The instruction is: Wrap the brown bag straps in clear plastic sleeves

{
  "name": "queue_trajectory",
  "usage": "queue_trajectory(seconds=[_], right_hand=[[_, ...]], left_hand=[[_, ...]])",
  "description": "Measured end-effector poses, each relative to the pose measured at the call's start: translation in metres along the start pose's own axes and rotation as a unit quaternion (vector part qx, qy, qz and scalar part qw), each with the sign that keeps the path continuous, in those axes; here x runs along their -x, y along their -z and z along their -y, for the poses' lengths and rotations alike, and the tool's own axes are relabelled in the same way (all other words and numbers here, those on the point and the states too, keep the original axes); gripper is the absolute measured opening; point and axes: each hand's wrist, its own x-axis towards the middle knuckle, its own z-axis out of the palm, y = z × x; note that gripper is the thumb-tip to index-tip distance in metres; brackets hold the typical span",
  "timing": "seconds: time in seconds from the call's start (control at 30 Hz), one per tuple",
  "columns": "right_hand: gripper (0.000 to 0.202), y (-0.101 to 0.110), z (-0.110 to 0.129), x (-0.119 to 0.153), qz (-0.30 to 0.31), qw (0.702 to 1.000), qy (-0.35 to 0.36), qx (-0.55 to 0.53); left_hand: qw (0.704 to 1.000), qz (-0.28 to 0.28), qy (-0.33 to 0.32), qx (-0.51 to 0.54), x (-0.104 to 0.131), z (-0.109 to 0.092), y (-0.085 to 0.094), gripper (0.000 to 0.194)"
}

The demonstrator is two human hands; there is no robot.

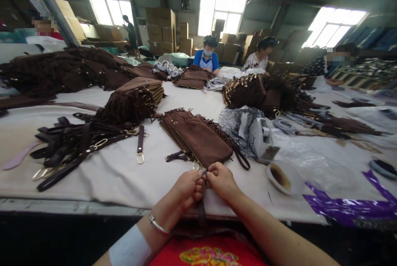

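A brown fringed zip pouch [206, 142] lies flat on top of others in front of me, its near corner at my fingertips. My left hand [187, 189] is closed, with a dark wrist strap [201, 212] hanging below its fingers toward the table edge. Beside it, my right hand [223, 181] pinches a small metal clasp [204, 172] where the fingertips of both hands meet. Fingers partly cover the clasp, so how it joins the pouch is hidden. One loose strap [140, 144] with a gold clip lies left of the pouch.
A heap of dark straps [71, 146] spreads at left, before a stack of fringed pouches [133, 96]. At right stand a white tape dispenser [262, 138], a tape roll [281, 177] and purple plastic film [350, 204]. Co-workers [207, 55] sit across the table behind more pouches.
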Motion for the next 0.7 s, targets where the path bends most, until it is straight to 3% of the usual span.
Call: queue_trajectory(seconds=[0.17, 0.27, 0.4, 0.53, 0.6, 0.7], right_hand=[[0.004, -0.001, 0.003, -0.002, 0.007, 0.999, -0.004, 0.042], [0.003, -0.002, 0.002, -0.006, 0.017, 0.998, -0.013, 0.060], [0.007, 0.004, 0.002, -0.006, 0.028, 0.997, -0.018, 0.066], [0.010, 0.014, 0.006, 0.007, 0.025, 0.999, 0.016, 0.033], [0.021, 0.016, 0.010, 0.015, 0.041, 0.999, 0.000, -0.029], [0.032, 0.012, 0.014, 0.023, 0.098, 0.965, -0.136, -0.203]], left_hand=[[0.995, 0.022, 0.039, 0.091, 0.000, 0.004, 0.002, 0.020], [0.994, 0.029, 0.041, 0.096, -0.001, 0.005, 0.003, 0.021], [1.000, 0.004, -0.018, 0.022, 0.002, 0.009, 0.001, 0.028], [0.987, -0.058, -0.094, -0.119, 0.006, 0.015, -0.003, 0.033], [0.949, -0.102, -0.178, -0.238, 0.008, 0.018, -0.005, 0.029], [0.842, -0.158, -0.306, -0.416, 0.010, 0.021, -0.007, 0.026]])
